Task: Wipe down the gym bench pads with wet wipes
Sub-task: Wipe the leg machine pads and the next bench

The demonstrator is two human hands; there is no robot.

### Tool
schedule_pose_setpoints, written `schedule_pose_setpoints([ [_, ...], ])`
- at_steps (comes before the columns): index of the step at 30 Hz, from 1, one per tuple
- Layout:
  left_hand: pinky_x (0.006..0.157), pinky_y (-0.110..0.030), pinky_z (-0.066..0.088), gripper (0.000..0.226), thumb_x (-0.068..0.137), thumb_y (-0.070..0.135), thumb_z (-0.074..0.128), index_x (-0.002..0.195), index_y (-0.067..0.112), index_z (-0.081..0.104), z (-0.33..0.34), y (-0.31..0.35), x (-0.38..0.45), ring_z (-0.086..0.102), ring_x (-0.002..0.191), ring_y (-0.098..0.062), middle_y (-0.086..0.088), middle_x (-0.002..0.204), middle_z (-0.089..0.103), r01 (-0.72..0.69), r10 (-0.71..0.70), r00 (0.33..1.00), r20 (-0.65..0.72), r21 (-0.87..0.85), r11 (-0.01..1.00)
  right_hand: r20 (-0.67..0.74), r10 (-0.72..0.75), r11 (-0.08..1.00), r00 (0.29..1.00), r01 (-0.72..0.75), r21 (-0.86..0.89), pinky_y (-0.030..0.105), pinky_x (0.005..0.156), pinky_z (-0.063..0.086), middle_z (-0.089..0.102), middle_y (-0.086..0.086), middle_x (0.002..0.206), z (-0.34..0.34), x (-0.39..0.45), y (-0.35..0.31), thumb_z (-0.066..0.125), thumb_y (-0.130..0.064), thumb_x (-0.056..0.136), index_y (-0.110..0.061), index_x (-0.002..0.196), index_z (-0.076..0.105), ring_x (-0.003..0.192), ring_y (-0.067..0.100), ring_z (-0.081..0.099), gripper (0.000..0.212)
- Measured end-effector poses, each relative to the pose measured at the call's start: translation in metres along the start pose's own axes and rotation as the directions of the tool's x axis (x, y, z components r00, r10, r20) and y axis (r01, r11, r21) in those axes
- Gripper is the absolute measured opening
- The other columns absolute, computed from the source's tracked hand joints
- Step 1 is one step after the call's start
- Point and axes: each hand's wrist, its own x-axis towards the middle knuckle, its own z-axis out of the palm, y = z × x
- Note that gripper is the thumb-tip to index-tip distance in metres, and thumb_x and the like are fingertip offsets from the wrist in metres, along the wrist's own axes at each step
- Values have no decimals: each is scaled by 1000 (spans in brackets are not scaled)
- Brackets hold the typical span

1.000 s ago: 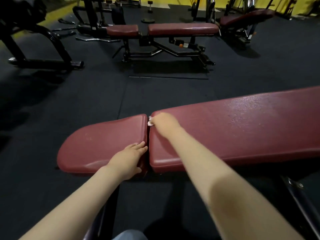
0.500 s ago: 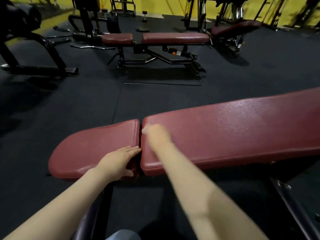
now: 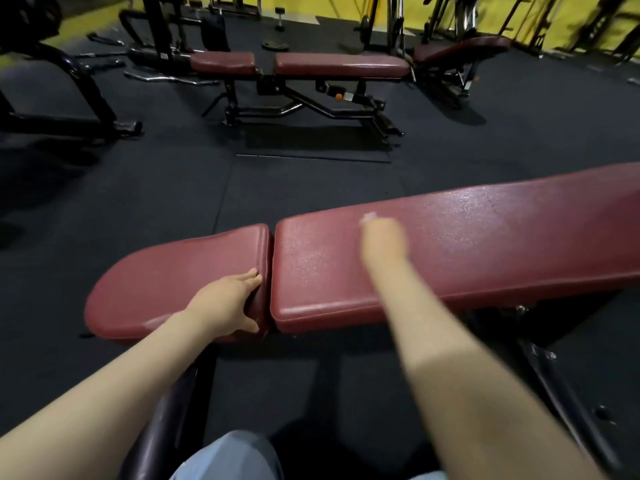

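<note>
Over on the far left a dark machine frame [image 3: 69,84] sits idle on the black floor mat [image 3: 156,202]; nothing doing there; closer in, the short seat pad [image 3: 166,278] of the near bench lies flat, and the left hand [image 3: 228,303] is planted on its right end, fingers laid straight along the top edge by the gap and thumb hooked down the near side, so it braces the pad rather than carries anything; just across that narrow gap starts the long back pad [image 3: 485,244], running off to the right and glistening with a wet speckle over much of its top; on it, a little way in from the gap, the right hand [image 3: 382,242] is blurred, and a scrap of white, the wet wipe [image 3: 369,217], peeps out at the fingertips, pressed against the vinyl; I reckon the fingers are bunched on it, though the blur hides the exact grip; so the step in hand looks like wiping the back pad, with the seat pad under the left hand looking drier and likely yet to be done; the next move calls for a firm flat sweep along the pad and its near edge; behind, a second bench [image 3: 339,65] stands well apart, further right a third [image 3: 460,50] tilts by the yellow wall [image 3: 346,5].
</note>
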Motion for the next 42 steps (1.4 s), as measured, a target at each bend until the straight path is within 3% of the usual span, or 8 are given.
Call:
schedule_pose_setpoints([
  [4,116,-28,30,109,67,39,84,156,19,24,3,-2,-4,28,147,-13,6,163,16,8,-8,1000,-10,-81,997,347,-572,809,743,581,89,39,78,50,65,15,115,8,-73,-103,44,-8,96,-12,140,43,104,34,64,44],
  [9,117,-29,28,108,70,43,83,156,19,22,0,-4,-6,26,147,-13,7,164,15,-5,6,1000,12,-49,999,150,-154,982,977,169,-88,40,94,49,66,24,117,-34,-26,57,39,-30,104,-11,123,66,108,37,63,38],
  [13,114,-30,33,109,69,46,82,156,19,23,-5,2,-1,30,146,-15,5,164,16,-6,6,1000,13,46,999,-60,330,937,942,-335,-101,41,82,52,69,28,97,-73,-14,154,51,-3,91,-2,105,73,94,42,65,26],
  [21,111,-33,38,108,66,47,82,155,23,25,-3,2,-3,34,144,-15,7,163,19,22,-22,1000,2,21,1000,398,-401,909,825,306,282,43,95,49,62,15,124,10,-100,-98,53,-28,94,-13,140,47,112,34,60,48],
  [24,112,-33,37,109,66,48,81,155,22,25,-4,0,-3,33,144,-15,5,163,20,7,-8,1000,12,36,999,344,-178,932,922,46,359,39,101,45,64,10,126,-17,-74,-13,48,-56,90,-19,124,65,117,28,59,53],
  [30,113,-33,36,110,67,47,81,156,20,23,-4,1,-3,32,145,-15,5,164,18,11,-12,1000,28,31,999,-150,341,940,928,-339,40,44,79,52,68,31,92,-56,-53,127,43,-13,100,-1,106,72,90,45,65,31],
  [37,113,-34,36,107,68,44,83,155,20,26,-3,1,-4,32,145,-16,5,163,20,23,-23,1000,11,-1,1000,292,-410,858,864,257,444,43,93,51,65,15,118,14,-134,-94,49,-17,97,-12,131,54,107,32,62,36],
  [42,114,-33,35,108,69,45,82,156,19,24,-4,0,-6,31,145,-17,4,164,18,6,-6,1000,24,-7,1000,49,-61,954,997,44,295,36,104,42,67,9,122,-24,-95,56,41,-48,96,-19,123,66,116,26,60,47],
])
